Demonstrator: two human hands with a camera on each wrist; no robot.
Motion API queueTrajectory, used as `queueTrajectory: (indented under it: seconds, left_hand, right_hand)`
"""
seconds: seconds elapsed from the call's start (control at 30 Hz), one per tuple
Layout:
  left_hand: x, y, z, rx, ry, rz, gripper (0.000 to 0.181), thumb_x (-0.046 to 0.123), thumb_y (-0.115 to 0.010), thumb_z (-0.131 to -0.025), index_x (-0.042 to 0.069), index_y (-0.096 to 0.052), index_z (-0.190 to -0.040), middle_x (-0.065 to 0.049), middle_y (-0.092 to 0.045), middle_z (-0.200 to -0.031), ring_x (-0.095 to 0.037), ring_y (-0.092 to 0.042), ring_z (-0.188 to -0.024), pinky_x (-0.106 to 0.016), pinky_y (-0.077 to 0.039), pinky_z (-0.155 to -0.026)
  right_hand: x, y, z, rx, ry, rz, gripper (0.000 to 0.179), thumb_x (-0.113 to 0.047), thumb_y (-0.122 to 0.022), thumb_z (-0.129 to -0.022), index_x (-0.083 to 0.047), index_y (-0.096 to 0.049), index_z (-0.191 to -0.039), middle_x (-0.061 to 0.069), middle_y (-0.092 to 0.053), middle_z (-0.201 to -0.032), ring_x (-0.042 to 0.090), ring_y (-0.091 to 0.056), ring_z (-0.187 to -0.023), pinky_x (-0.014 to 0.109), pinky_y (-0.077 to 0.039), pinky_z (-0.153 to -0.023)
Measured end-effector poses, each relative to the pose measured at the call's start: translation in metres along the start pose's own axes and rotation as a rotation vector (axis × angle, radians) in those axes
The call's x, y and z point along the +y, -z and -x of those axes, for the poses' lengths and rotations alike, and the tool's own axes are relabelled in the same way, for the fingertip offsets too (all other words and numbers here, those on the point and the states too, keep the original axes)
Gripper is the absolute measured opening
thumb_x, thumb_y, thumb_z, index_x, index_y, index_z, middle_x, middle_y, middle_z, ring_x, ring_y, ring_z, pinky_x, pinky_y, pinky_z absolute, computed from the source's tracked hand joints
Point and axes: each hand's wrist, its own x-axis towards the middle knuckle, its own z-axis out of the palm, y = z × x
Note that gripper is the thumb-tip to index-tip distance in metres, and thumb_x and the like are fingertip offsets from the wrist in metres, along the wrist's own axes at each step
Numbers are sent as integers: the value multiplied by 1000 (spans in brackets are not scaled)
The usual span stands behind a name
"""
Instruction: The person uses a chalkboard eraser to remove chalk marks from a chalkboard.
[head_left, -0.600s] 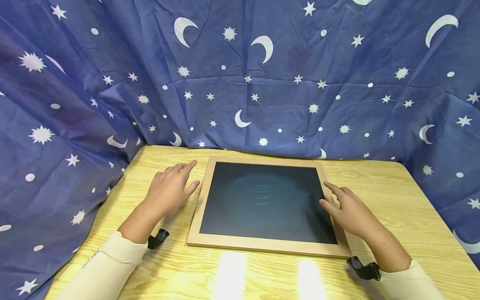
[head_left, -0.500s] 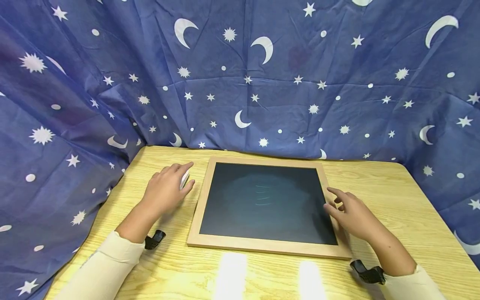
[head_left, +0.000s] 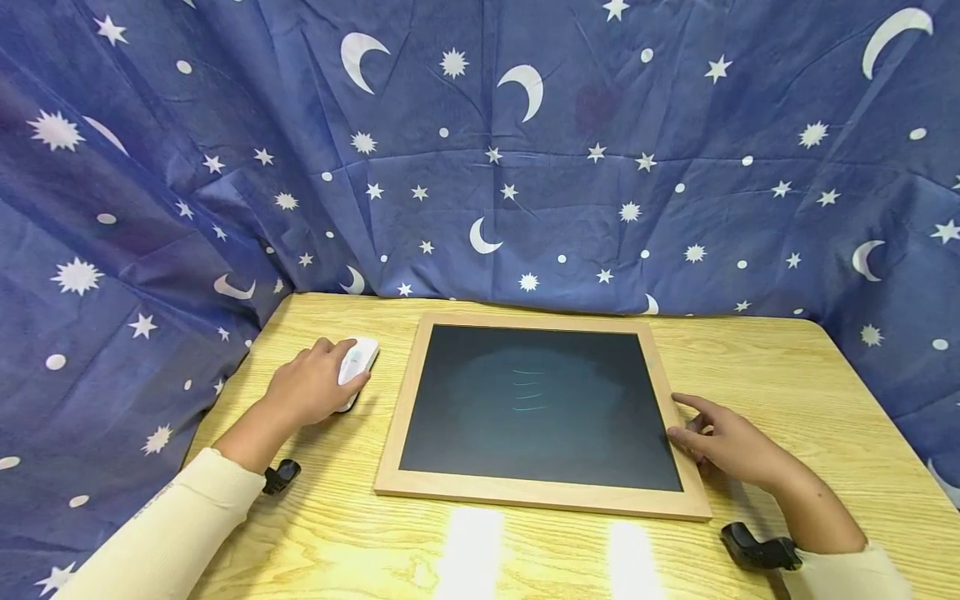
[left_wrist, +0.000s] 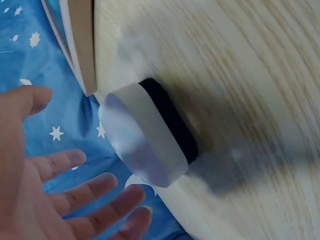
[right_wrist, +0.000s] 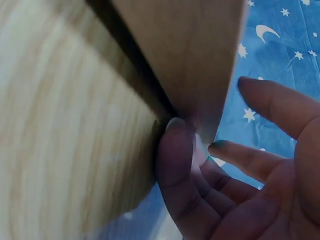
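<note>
In the head view my left hand [head_left: 309,385] is right beside a white eraser [head_left: 358,360] that has a dark underside, on the table. The left wrist view shows the eraser [left_wrist: 142,132] apart from the spread fingertips [left_wrist: 102,184]. A wood-framed chalkboard [head_left: 536,487] lies in the middle, with several thin teal strokes [head_left: 528,396] on its dark surface. My right hand [head_left: 731,446] is at the frame's right edge, thumb and forefinger reaching over it. Seen from the right wrist, curled fingers [right_wrist: 177,160] lie against the frame's side [right_wrist: 195,55], close to the table.
The light wooden table [head_left: 750,358] extends around the board. A blue curtain [head_left: 570,217] with white moons and stars hangs behind and at both sides. Each forearm wears a small black wrist device, the left [head_left: 282,477] and the right [head_left: 759,550].
My left hand has moved left and nearer, uncovering the eraser it hid before. My right hand has drawn back right, from over the board's surface to its frame. The board and strokes look unchanged.
</note>
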Motion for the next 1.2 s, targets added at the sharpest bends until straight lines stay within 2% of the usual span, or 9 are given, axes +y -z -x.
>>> queueTrajectory:
  seconds: [0.2, 0.37, 0.53, 1.2]
  left_hand:
    - [-2, -2, -3, -41, 26, -25, 73, 54, -56, -96, 11, -39, -152, -25, -51, -134, -42, -60, -102, -52, -50, -67]
    - [-6, -6, -3, -56, 50, -28, 78, 54, -58, -94, 10, -34, -154, -28, -50, -134, -44, -60, -104, -53, -50, -68]
    - [-5, -10, -5, -75, 41, -33, 83, 54, -59, -94, 7, -30, -156, -33, -49, -132, -45, -61, -102, -53, -50, -67]
    - [0, -17, -11, -119, 61, -46, 82, 50, -58, -96, 5, -26, -156, -38, -45, -133, -47, -63, -97, -54, -51, -65]
  right_hand:
    - [5, -1, -1, 6, 9, -21, 78, -26, -65, -98, 5, -22, -155, 11, -57, -89, 17, -57, -66, 31, -50, -59]
    - [9, -2, -3, -5, 23, -76, 80, -24, -66, -97, 2, -19, -156, 12, -54, -90, 17, -55, -69, 32, -51, -61]
    - [12, -1, -3, -13, 19, -97, 80, -23, -65, -98, 1, -17, -157, 13, -52, -91, 18, -55, -70, 32, -52, -61]
    - [12, 0, -3, -8, 22, -71, 80, -24, -65, -98, 1, -17, -156, 12, -51, -91, 17, -54, -68, 31, -51, -60]
